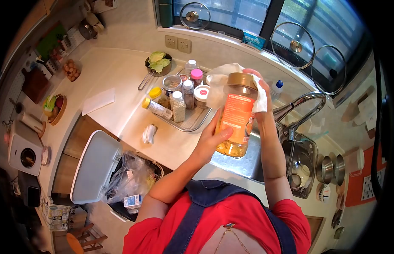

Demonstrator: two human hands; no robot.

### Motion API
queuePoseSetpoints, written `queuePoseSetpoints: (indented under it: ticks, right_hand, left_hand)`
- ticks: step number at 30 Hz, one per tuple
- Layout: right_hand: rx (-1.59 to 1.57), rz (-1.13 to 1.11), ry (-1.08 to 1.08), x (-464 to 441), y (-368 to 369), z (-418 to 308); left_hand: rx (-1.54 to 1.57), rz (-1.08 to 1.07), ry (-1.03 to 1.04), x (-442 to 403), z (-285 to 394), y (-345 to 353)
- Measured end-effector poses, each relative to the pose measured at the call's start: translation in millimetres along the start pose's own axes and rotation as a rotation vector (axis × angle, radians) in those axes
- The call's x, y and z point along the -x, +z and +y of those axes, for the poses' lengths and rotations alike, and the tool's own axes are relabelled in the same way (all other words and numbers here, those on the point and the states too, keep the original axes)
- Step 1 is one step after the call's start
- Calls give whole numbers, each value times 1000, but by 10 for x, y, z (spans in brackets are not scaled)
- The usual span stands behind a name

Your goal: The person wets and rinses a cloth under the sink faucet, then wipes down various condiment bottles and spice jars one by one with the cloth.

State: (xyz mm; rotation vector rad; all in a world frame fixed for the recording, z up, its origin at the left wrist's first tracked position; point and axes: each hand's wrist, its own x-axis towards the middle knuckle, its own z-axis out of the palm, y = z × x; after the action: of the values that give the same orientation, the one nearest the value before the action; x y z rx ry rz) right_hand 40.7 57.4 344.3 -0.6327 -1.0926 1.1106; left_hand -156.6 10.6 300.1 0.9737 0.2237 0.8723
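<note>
A clear plastic jar [237, 116] with a gold lid and an orange label is held up in front of me, over the sink's near edge. Yellowish bits show in its lower part. My left hand [210, 142] grips the jar from the side, thumb across the label. Behind the lid, my right hand [263, 86] is closed on a white cloth [261, 99] pressed against the jar's upper side; some fingers are hidden. Left of the jar, a metal tray [190, 126] carries several seasoning bottles and jars, among them a pink-lidded jar [197, 76].
The steel sink [235, 168] and faucet [307, 99] lie to the right. A crumpled white wipe [149, 133] rests on the counter. Below it stands an open-lidded trash bin [95, 167]. A pot with lettuce [158, 63] sits behind the tray. Glass lids [292, 45] lean by the window.
</note>
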Motion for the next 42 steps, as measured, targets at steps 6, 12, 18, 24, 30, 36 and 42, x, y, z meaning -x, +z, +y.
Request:
queuePoseSetpoints:
  ticks: [6,12,18,24,30,36,42]
  right_hand:
    - [-218,311,154,201,288,182]
    - [-18,210,215,511,493,400]
    - [507,65,-83,1002,702,335]
    - [143,110,69,873,169,381]
    - [-330,35,153,855,381,214]
    - [-381,80,306,1038,315,392]
    - [-539,0,341,925,303,389]
  left_hand:
    - [-222,201,195,-18,-93,-23]
    - [-345,337,327,-97,-129,-204]
    - [-385,356,281,-3,-48,-152]
    - [-814,113,292,129,103,-245]
    - [-356,156,261,-168,120,-390]
    - [-22,-109,173,-312,432,-188]
    - [-8,12,151,-331,348,-182]
